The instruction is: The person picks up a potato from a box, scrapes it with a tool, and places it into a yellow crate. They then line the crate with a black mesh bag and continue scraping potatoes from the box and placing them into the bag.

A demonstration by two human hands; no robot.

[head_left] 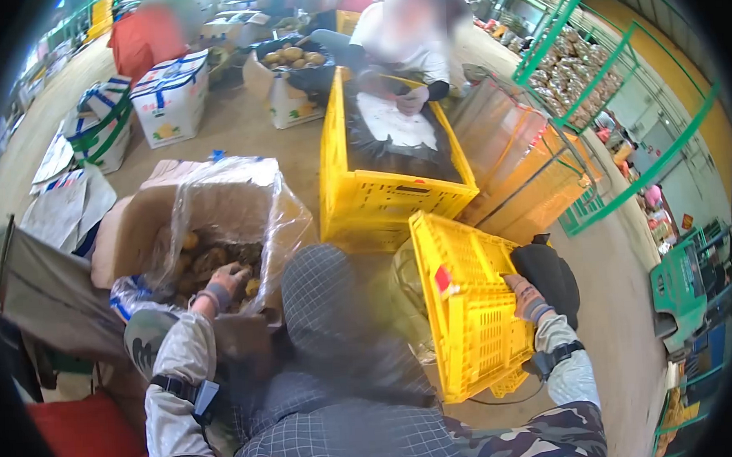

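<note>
My left hand (228, 282), in a glove, is down inside an open cardboard box (141, 218) lined with clear plastic (288, 220). Its fingers curl over dark brown and yellowish potato-like lumps (212, 258); what lies under them is hidden. To the right, my gloved right hand (526, 297) grips the edge of a yellow slatted plastic crate (477, 330), which stands tilted beside me. A small red tag (442, 279) shows on the crate's side.
Ahead stands a large yellow crate (397, 196) with a black liner; a co-worker's gloved hand (413, 101) rests over a white sheet (394, 123) there. Printed boxes (169, 106) and an open box of potato-like produce (293, 58) stand behind. Green railings (666, 170) run along the right.
</note>
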